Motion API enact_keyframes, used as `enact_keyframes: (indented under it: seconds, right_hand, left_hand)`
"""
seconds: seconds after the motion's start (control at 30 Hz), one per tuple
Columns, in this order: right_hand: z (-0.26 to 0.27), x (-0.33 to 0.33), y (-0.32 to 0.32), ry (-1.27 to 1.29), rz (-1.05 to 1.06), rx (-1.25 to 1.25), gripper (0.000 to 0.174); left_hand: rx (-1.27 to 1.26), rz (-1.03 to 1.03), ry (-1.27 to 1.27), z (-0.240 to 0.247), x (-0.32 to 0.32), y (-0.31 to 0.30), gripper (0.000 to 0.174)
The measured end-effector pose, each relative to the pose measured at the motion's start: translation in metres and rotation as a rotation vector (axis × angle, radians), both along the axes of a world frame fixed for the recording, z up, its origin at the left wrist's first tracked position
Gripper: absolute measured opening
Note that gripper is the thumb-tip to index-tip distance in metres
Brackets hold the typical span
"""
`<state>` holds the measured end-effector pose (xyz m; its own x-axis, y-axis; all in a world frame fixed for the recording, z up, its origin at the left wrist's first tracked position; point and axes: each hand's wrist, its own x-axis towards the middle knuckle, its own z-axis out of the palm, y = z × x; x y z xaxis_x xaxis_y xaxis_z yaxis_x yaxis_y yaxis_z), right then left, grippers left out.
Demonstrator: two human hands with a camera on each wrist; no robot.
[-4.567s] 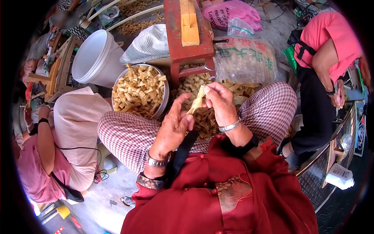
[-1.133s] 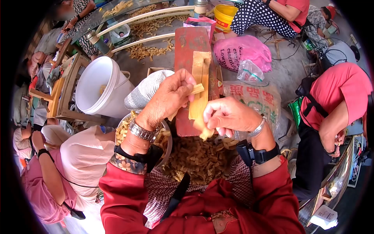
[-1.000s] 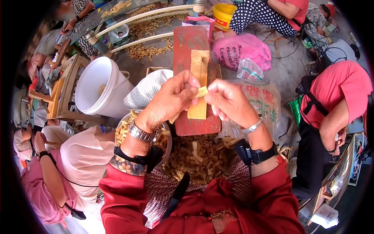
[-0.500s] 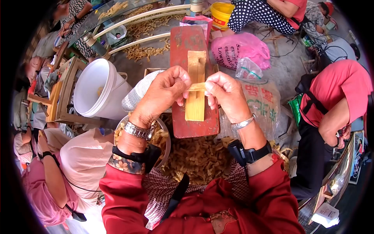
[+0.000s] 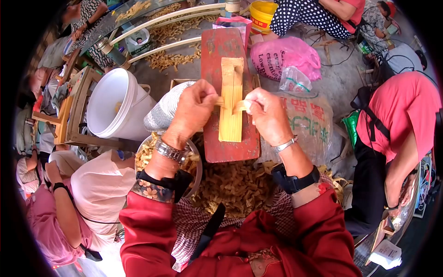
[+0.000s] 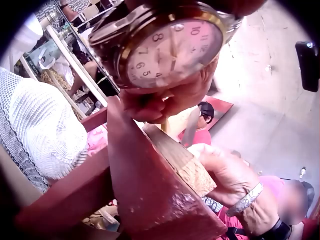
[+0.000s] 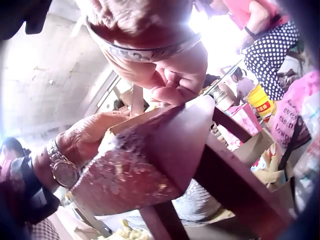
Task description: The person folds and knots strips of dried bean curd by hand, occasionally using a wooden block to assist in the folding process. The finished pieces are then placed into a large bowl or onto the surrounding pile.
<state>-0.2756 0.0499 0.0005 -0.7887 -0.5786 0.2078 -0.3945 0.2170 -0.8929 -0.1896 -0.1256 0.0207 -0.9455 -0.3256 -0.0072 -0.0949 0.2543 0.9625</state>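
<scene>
My left hand [image 5: 194, 108] pinches one end of a flat pale-yellow strip [image 5: 220, 100] at the left side of a wooden block [image 5: 231, 122]. From the block's right side my right hand [image 5: 271, 115] pinches another strip end [image 5: 239, 107]. The block's middle lies between the two ends, so whether they belong to one strip I cannot tell. A narrow groove runs along the block, which lies lengthwise on a red wooden bench [image 5: 212, 143]. In the left wrist view the right hand [image 6: 225, 170] shows beyond the block, with the bench's worn end in front.
A heap of yellow-brown folded pieces [image 5: 230, 184] lies below the bench, between the knees. At left are a basin of similar pieces [image 5: 196, 177] and a white bucket [image 5: 115, 104]. Pink [image 5: 286, 57] and clear plastic bags [image 5: 309, 124] stand right. Seated people are on both sides.
Earlier both hands held a folded piece over the lap, then moved forward above the block. Half a second ago a strip stretched between them across the block; now the hands are slightly farther apart.
</scene>
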Motion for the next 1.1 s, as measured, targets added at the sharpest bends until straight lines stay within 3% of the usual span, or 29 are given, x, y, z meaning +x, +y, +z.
enact_keyframes:
  seconds: [0.1,0.23,0.43,0.57,0.6,0.73,0.8,0.87,0.9,0.93,0.97,1.03,1.1]
  right_hand:
    - [0.006,-0.005,0.008,-0.268,-0.177,-0.057,0.009]
    - [-0.019,-0.028,0.015,-0.300,-0.326,-0.177,0.020]
    - [-0.051,-0.046,0.029,0.019,-0.119,-0.007,0.021]
    - [-0.032,-0.039,0.054,-0.306,-0.149,0.017,0.015]
    - [-0.031,-0.033,0.059,-0.323,-0.147,0.096,0.015]
    - [-0.054,-0.010,0.088,-0.510,0.183,0.540,0.014]
    - [-0.099,-0.002,0.112,-0.531,0.453,0.665,0.015]
    - [-0.127,0.011,0.128,-0.552,0.536,0.834,0.015]
    - [-0.156,0.019,0.141,-0.207,0.635,0.834,0.013]
    - [-0.178,0.025,0.149,-0.113,0.682,0.965,0.012]
    - [-0.188,0.039,0.148,-0.151,0.563,1.161,0.015]
    - [-0.202,0.055,0.152,-0.045,0.746,1.354,0.020]
    - [-0.203,0.068,0.152,-0.119,0.716,1.397,0.030]
  left_hand:
    - [0.128,0.030,-0.029,0.006,0.008,-0.004,0.007]
    - [0.238,-0.021,-0.065,0.021,0.018,0.004,0.010]
    - [0.207,0.017,-0.008,0.027,0.037,0.007,0.008]
    - [0.185,-0.081,0.003,0.026,0.049,0.006,0.010]
    - [0.183,-0.114,-0.014,0.027,0.053,0.005,0.009]
    - [0.123,-0.175,-0.048,0.029,0.069,0.007,0.011]
    - [0.102,-0.186,-0.041,0.031,0.079,0.015,0.012]
    - [0.137,-0.231,-0.082,0.030,0.090,0.021,0.013]
    - [0.168,-0.240,-0.098,0.028,0.096,0.025,0.013]
    - [0.137,-0.271,-0.133,0.027,0.101,0.029,0.013]
    - [0.127,-0.278,-0.126,0.022,0.106,0.035,0.012]
    - [0.130,-0.275,-0.229,0.019,0.116,0.043,0.011]
    - [0.129,-0.260,-0.294,0.016,0.123,0.051,0.013]
